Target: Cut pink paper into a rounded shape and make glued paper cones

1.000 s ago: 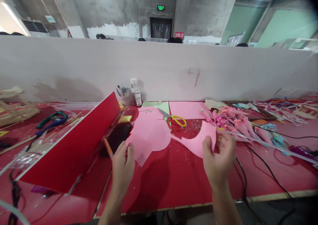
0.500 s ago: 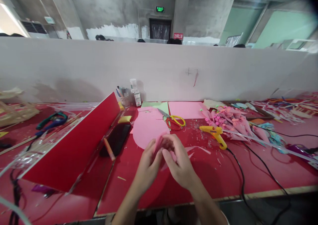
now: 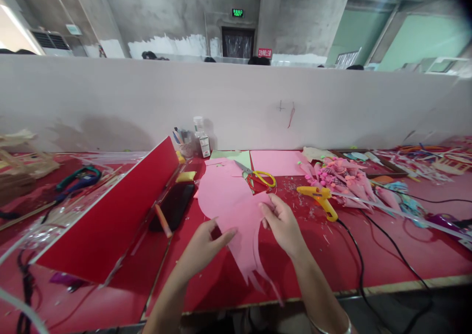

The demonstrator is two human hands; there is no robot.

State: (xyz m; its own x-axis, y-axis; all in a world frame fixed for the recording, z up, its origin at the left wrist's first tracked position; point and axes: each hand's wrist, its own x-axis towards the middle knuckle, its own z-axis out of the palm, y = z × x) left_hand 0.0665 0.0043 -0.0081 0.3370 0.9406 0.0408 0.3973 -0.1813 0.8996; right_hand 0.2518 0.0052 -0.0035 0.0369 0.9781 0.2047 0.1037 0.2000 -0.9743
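A pink sheet of paper [image 3: 243, 233] is spread between my hands, its lower end cut into narrow, ragged strips. My left hand [image 3: 202, 248] grips its left edge, thumb on top and fingers partly hidden underneath. At the upper right corner, my right hand [image 3: 283, 222] pinches it between thumb and fingers. Behind it lies a larger pink paper with a rounded edge [image 3: 216, 189], partly covered by the held sheet. Scissors with yellow and red handles [image 3: 263, 177] rest open just beyond my right hand.
A yellow glue gun [image 3: 317, 199] with a black cord lies right, near a heap of pink cones [image 3: 342, 179]. Leftward are a black phone [image 3: 177, 206] and a slanted red board [image 3: 114, 221]. A bottle [image 3: 202, 140] stands by the white partition [image 3: 236, 108].
The pink paper, folded small between my close-set hands before, is now opened out flat. My hands have moved apart, and the cut strips hang toward the table's front edge.
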